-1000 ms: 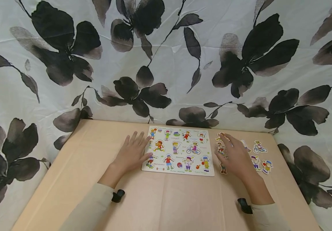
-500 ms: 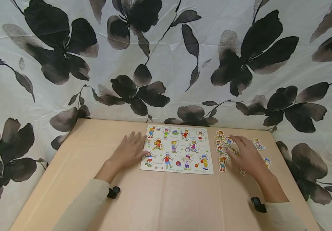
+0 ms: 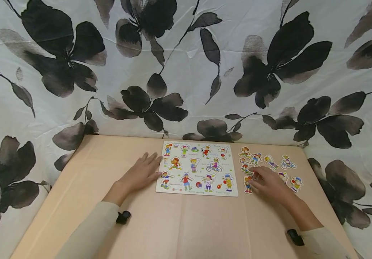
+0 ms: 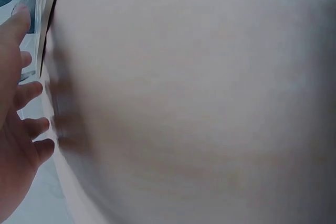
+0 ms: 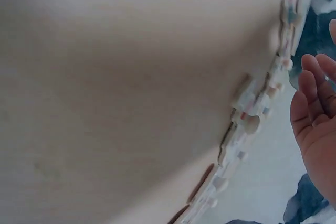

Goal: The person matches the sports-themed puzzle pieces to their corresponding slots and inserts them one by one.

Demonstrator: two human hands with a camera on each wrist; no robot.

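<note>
A white puzzle board (image 3: 196,171) printed with children playing sports lies on the table. Beside its left edge is my left hand (image 3: 137,175), fingers extended and thumb at the board's edge. In the left wrist view that hand (image 4: 18,119) has its fingers apart and holds nothing. My right hand (image 3: 271,184) is over the cut-out puzzle pieces (image 3: 245,152) right of the board, partly hiding some of them. In the right wrist view its fingers (image 5: 310,90) are loosely bent, with nothing visible between them. Small knobs (image 5: 252,124) stick up from the pieces there.
Loose pieces, including a cyclist (image 3: 288,162) and a figure in a blue cap (image 3: 296,183), lie toward the table's right side. The pale wooden table (image 3: 212,226) ends at a floral cloth (image 3: 205,72) behind and at the sides.
My right hand moved right across the pieces, then came back slightly left and nearer, its fingers bending more. Pieces at the back are uncovered. The left hand stays by the board, thumb slightly withdrawn.
</note>
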